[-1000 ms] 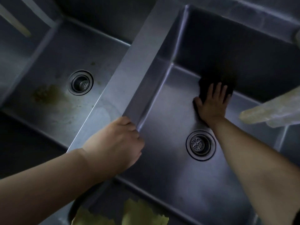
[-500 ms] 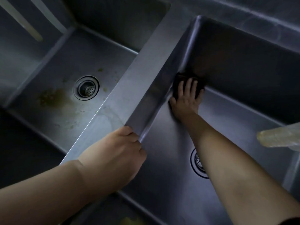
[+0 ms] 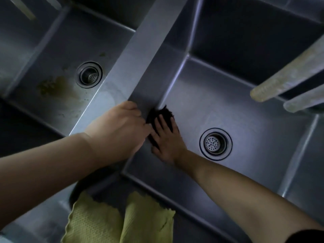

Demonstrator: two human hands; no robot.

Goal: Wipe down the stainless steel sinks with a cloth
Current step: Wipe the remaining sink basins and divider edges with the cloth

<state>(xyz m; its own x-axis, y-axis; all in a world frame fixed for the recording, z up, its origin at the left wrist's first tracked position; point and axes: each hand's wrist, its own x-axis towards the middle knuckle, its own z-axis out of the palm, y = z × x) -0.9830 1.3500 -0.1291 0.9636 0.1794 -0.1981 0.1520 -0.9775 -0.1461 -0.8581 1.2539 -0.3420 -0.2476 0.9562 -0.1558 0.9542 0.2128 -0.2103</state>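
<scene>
Two stainless steel sinks sit side by side, split by a flat divider (image 3: 140,55). In the right sink (image 3: 245,109), my right hand (image 3: 166,139) presses a dark cloth (image 3: 160,114) flat with straight fingers against the floor, at the foot of the divider wall. My left hand (image 3: 119,130) grips the near end of the divider, fingers curled over its edge, right beside the right hand. The left sink (image 3: 57,55) has brownish stains (image 3: 50,85) near its drain (image 3: 89,74).
The right sink's drain (image 3: 215,144) lies just right of my right hand. A yellow-green cloth (image 3: 119,220) hangs over the front rim. Two pale tube-like things (image 3: 287,78) jut in from the upper right above the right sink.
My right hand has dragged the dark cloth from the far corner of the right sink along the divider wall to the near side, beside my left hand. The left hand has kept its hold.
</scene>
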